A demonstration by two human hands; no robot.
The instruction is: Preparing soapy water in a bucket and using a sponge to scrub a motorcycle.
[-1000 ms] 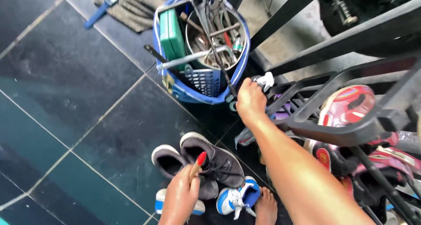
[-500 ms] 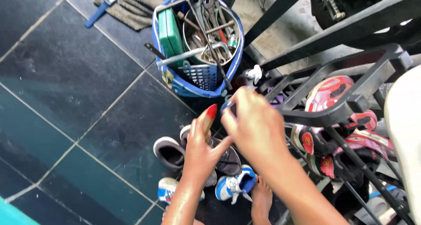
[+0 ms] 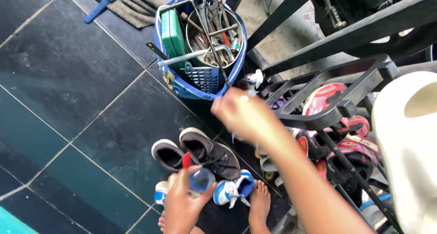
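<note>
Down low, the left hand (image 3: 184,204) curls its fingers around a small clear round container (image 3: 201,179), a red-tipped stick (image 3: 186,160) poking up beside the thumb, just above the grey shoes (image 3: 200,153). The right hand (image 3: 239,113) stretches forward from a long bare forearm toward the black shoe rack (image 3: 339,108); it is motion-blurred, so its fingers seem loosely bent, though I cannot tell their grip. The blue tool bucket (image 3: 200,42) stands beyond.

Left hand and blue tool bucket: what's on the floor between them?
Head view: between the left hand and the blue tool bucket lie a pair of dark grey shoes, then bare dark floor tile.
</note>
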